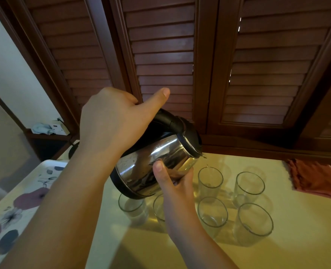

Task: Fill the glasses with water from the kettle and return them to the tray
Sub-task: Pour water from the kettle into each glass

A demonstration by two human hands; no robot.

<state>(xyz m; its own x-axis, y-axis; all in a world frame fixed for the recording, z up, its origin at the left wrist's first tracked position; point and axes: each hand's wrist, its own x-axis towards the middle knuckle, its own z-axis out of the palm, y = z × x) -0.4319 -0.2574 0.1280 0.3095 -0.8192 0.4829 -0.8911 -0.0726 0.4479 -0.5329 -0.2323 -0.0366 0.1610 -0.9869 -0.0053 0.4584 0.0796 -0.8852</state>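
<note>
A steel kettle [141,167] with a black lid and handle is tilted to the right above the table. My left hand [112,121] grips its handle from above, thumb stretched out. My right hand [172,181] presses against the kettle's steel side from below. A thin stream of water falls from the spout into a clear glass [210,183] at the back of the group. Several other clear glasses stand around it, among them one at the back right [250,188], one in front [212,214] and one partly under the kettle [131,207].
A white tray with a purple flower print [21,200] lies at the left of the pale yellow table [296,239]. A folded red-brown cloth [316,177] sits at the back right. Dark wooden louvred shutters [164,55] rise right behind the table.
</note>
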